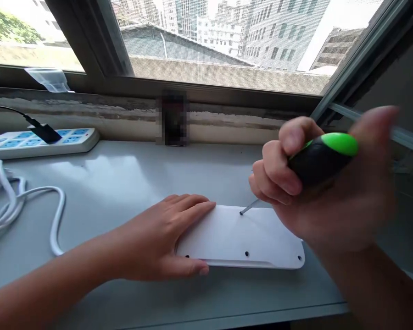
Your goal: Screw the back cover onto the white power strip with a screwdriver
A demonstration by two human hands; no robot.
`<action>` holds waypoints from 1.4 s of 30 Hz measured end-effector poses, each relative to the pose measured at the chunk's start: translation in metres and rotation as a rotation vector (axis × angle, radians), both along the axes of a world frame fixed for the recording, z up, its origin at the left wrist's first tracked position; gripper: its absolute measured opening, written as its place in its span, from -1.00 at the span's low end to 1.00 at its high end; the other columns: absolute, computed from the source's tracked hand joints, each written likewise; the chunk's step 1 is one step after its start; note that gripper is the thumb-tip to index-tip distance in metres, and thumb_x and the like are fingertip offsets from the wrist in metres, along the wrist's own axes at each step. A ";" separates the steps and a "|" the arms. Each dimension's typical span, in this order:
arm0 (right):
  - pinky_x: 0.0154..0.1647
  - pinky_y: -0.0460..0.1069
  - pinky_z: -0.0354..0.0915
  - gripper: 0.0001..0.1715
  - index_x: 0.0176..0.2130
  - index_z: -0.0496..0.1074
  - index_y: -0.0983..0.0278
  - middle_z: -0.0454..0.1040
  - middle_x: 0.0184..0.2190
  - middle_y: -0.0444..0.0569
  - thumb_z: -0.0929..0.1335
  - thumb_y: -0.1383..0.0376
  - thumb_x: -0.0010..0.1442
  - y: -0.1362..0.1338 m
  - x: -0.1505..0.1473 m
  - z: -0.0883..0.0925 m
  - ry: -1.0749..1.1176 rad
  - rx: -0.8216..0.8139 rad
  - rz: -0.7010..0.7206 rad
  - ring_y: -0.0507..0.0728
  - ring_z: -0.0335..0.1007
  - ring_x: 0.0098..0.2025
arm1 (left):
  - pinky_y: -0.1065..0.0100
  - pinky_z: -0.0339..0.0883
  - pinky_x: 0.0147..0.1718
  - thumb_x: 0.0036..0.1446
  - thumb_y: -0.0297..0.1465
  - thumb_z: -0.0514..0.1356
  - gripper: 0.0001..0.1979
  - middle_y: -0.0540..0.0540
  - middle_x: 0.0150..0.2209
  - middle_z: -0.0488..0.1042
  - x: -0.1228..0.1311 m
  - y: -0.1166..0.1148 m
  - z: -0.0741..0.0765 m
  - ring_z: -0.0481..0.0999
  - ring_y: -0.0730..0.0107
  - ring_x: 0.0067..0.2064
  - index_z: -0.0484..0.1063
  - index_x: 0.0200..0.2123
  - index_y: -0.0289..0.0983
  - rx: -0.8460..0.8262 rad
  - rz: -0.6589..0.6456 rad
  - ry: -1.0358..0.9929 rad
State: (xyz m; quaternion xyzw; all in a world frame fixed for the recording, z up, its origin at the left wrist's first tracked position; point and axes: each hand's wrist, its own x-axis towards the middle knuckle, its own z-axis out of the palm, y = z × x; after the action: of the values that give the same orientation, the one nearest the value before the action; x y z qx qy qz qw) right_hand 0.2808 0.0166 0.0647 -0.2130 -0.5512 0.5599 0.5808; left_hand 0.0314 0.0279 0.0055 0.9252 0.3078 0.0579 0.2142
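Right hand (316, 197), nearest: fingers (277, 174) curled fully shut around a screwdriver (321, 158) with a black grip and bright green end, its thin steel shaft (249, 206) angled down, tip resting at a dark recess near the far edge of a white plastic power-strip housing (241, 238). Housing: lying flat on the desk, apparently underside up, closed, contents not visible; three further recessed screw holes run along its near edge. Left hand (158, 238): open, palm down, fingers extended and lying flat across the housing's left end, gripping nothing. Beneath both, a pale grey desktop (124, 174). At the desk's left, a loosely coiled white cable (0, 201). Beyond it, an assembled white power strip (37, 144) with blue socket faces, a black plug (46, 133) seated in one socket, its black cord running off leftward. Against the stained wall ledge stands a pixelated object (174, 118), too obscured to identify. Farther still, a clear plastic piece (48, 78) sits on the dark window frame (103, 46); city buildings (278, 32) show through the window's mesh screen.
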 end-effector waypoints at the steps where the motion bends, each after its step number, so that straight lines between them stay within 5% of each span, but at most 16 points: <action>1: -0.55 -0.05 0.15 -0.40 -0.29 0.35 0.19 0.29 -0.59 -0.21 0.18 -0.20 0.49 -0.001 0.000 0.000 0.005 -0.008 -0.018 -0.02 0.12 -0.61 | -0.01 0.41 0.18 0.23 0.11 0.34 -0.13 -0.34 0.31 0.42 0.000 0.000 0.000 0.50 -0.20 0.22 0.27 0.42 -0.26 0.001 -0.001 0.000; 4: -0.53 -0.04 0.20 -0.52 -0.27 0.37 0.18 0.36 -0.52 -0.21 0.31 -0.14 0.44 -0.001 0.000 0.002 -0.006 0.019 -0.058 0.00 0.23 -0.56 | -0.01 0.40 0.19 0.23 0.10 0.34 -0.12 -0.35 0.32 0.41 -0.001 0.000 0.000 0.49 -0.21 0.24 0.27 0.42 -0.28 0.004 -0.007 0.000; 8: -0.61 -0.06 0.10 -0.24 -0.47 0.35 0.26 0.21 -0.60 -0.16 0.06 -0.10 0.56 0.001 0.000 0.005 -0.019 0.005 -0.012 -0.04 0.12 -0.63 | -0.03 0.39 0.20 0.24 0.12 0.33 -0.10 -0.37 0.33 0.39 -0.002 -0.001 0.000 0.48 -0.22 0.24 0.25 0.44 -0.30 -0.001 -0.004 0.015; 13: -0.57 -0.05 0.18 -0.47 -0.26 0.36 0.19 0.33 -0.52 -0.21 0.30 -0.19 0.42 0.002 -0.001 0.002 0.034 -0.006 -0.103 -0.02 0.17 -0.60 | -0.02 0.39 0.21 0.23 0.11 0.34 -0.12 -0.34 0.32 0.42 0.000 0.000 -0.001 0.49 -0.21 0.24 0.26 0.43 -0.26 0.005 0.002 -0.005; 18: -0.56 -0.05 0.19 -0.22 -0.43 0.40 0.28 0.32 -0.54 -0.12 -0.01 -0.01 0.59 -0.001 0.000 0.006 -0.010 -0.007 -0.008 -0.04 0.23 -0.58 | -0.02 0.39 0.22 0.21 0.10 0.36 -0.10 -0.33 0.32 0.42 0.000 0.000 -0.001 0.48 -0.21 0.26 0.26 0.44 -0.25 0.004 0.016 0.000; 23: -0.52 -0.01 0.23 -0.55 -0.23 0.40 0.17 0.40 -0.48 -0.19 0.34 -0.13 0.40 -0.001 0.002 0.004 -0.016 0.020 -0.074 0.01 0.25 -0.56 | -0.03 0.37 0.24 0.23 0.12 0.33 -0.08 -0.36 0.35 0.40 -0.002 -0.002 0.000 0.47 -0.22 0.28 0.24 0.44 -0.30 0.004 0.012 0.008; 27: -0.43 -0.02 0.30 -0.45 -0.26 0.47 0.26 0.41 -0.43 -0.12 0.15 0.04 0.58 0.001 0.005 0.002 -0.027 0.082 0.029 -0.01 0.34 -0.48 | 0.00 0.37 0.24 0.24 0.13 0.32 -0.11 -0.32 0.33 0.42 -0.003 -0.001 -0.004 0.48 -0.19 0.27 0.25 0.44 -0.25 0.027 0.005 -0.008; 30: -0.51 -0.05 0.24 -0.46 -0.25 0.43 0.25 0.37 -0.48 -0.16 0.23 -0.11 0.51 0.002 0.005 0.003 0.048 0.014 0.020 -0.03 0.24 -0.55 | 0.02 0.39 0.21 0.25 0.16 0.30 -0.10 -0.31 0.31 0.43 -0.005 0.001 -0.009 0.50 -0.16 0.24 0.23 0.45 -0.23 0.053 -0.017 -0.044; 33: -0.46 -0.04 0.31 -0.60 -0.21 0.42 0.22 0.42 -0.40 -0.16 0.27 0.00 0.52 0.003 0.005 0.003 0.019 0.002 0.002 -0.02 0.33 -0.50 | 0.03 0.37 0.22 0.26 0.16 0.29 -0.10 -0.30 0.31 0.43 -0.006 0.003 -0.012 0.49 -0.15 0.24 0.20 0.47 -0.23 0.073 -0.032 -0.054; 36: -0.45 -0.05 0.31 -0.42 -0.30 0.45 0.28 0.39 -0.38 -0.11 0.11 0.10 0.60 0.006 0.007 0.002 0.012 0.059 0.025 -0.04 0.34 -0.48 | 0.04 0.36 0.23 0.27 0.16 0.29 -0.10 -0.31 0.32 0.42 -0.006 0.003 -0.013 0.49 -0.14 0.24 0.21 0.46 -0.24 0.072 -0.035 -0.046; 42: -0.60 -0.06 0.16 -0.44 -0.31 0.33 0.21 0.29 -0.55 -0.23 0.32 -0.20 0.41 0.005 0.003 0.005 0.007 -0.038 -0.070 -0.04 0.13 -0.63 | 0.02 0.39 0.20 0.25 0.19 0.28 -0.08 -0.32 0.32 0.42 -0.006 0.001 -0.009 0.48 -0.18 0.24 0.21 0.46 -0.23 0.045 -0.016 -0.024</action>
State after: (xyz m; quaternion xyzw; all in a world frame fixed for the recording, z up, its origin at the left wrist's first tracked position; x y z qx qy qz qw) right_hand 0.2841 0.0215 0.0699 -0.2411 -0.5305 0.5506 0.5977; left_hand 0.0255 0.0293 -0.0036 0.9316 0.2963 0.0741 0.1972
